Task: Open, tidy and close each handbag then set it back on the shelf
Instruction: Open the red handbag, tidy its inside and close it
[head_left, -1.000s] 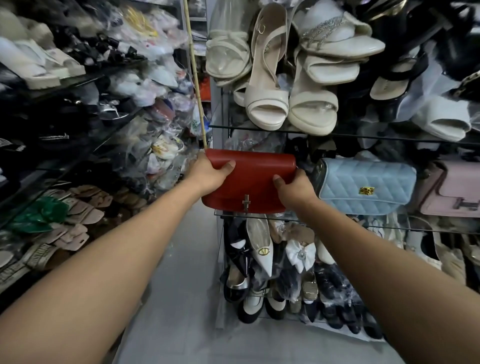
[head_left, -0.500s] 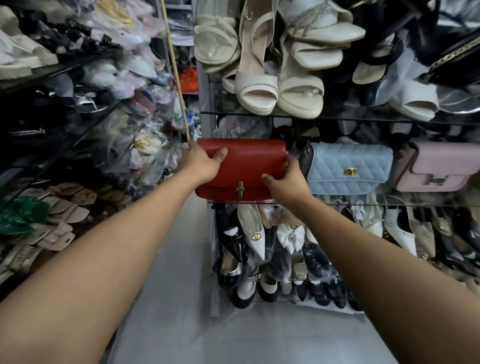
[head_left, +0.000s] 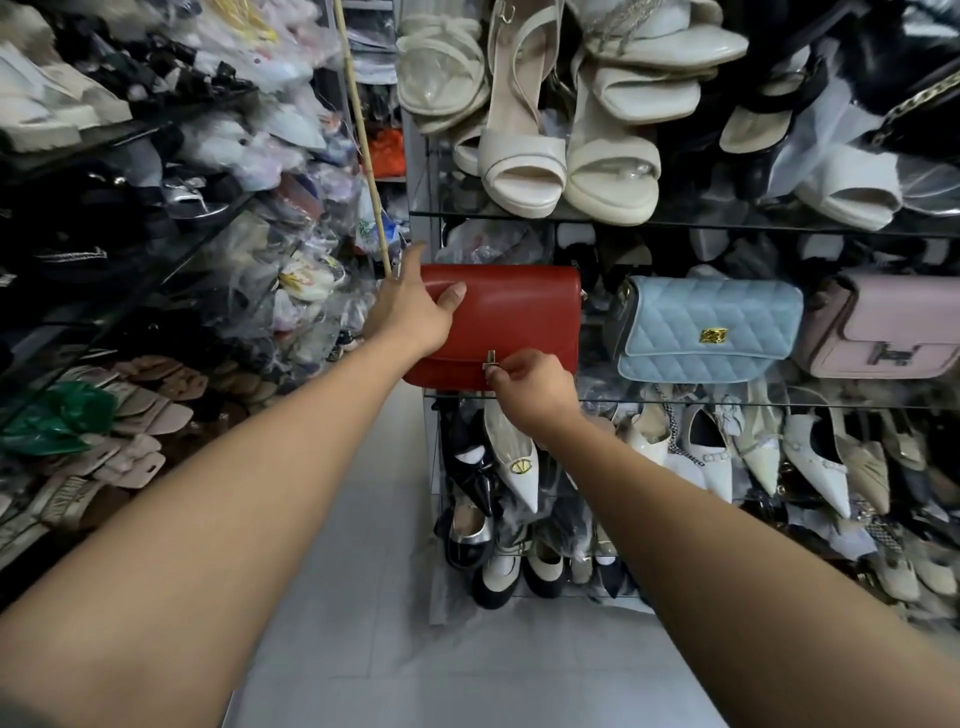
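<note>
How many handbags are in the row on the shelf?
3: the red handbag at the left end, the blue handbag in the middle, the pink handbag at the right, cut by the picture's edge. More may be hidden.

One view only, worn on your head: wide-angle, aimed forward and down along your arms (head_left: 234, 519). It faces the shelf (head_left: 727, 401) square on, close enough that your outstretched arms reach it. The red bag (head_left: 519, 317) sits near centre, the floor (head_left: 415, 649) fills the bottom middle, and shoes (head_left: 519, 171) crowd both sides.
</note>
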